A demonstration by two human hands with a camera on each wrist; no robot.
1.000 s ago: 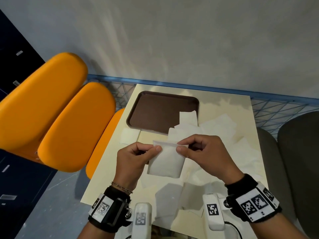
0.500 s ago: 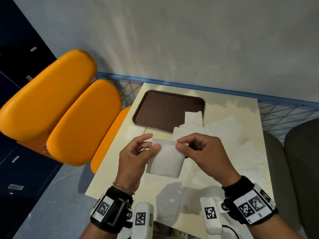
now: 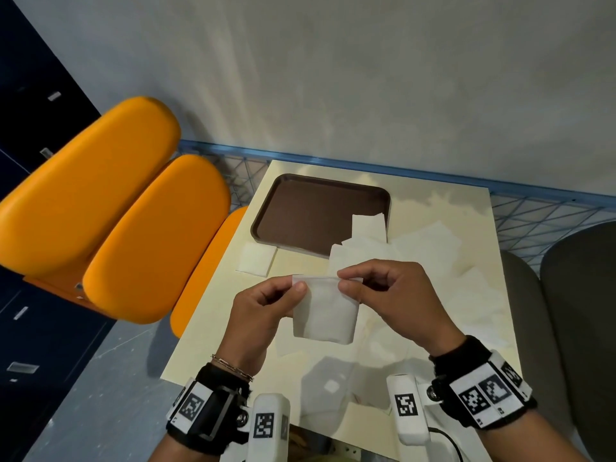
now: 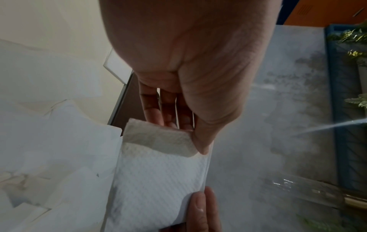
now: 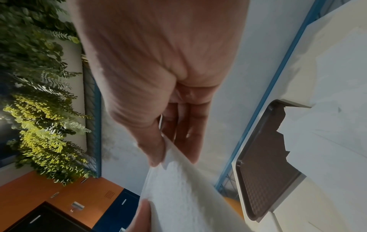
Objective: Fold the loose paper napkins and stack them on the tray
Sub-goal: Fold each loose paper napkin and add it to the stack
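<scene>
No readable text, brand, number or label in any view. Only markings are black-and-white square fiducial codes, patterns not characters: on the left wristband (image 3: pixel 193 405) and right wristband (image 3: pixel 483 396) at the bottom of the head view, and on the white left camera housing (image 3: pixel 266 425) and right camera housing (image 3: pixel 407 405) between them. Napkin (image 3: pixel 325 315), tray (image 3: pixel 300 215) and table (image 3: pixel 433 208) carry no print; wrist views show none either.
</scene>
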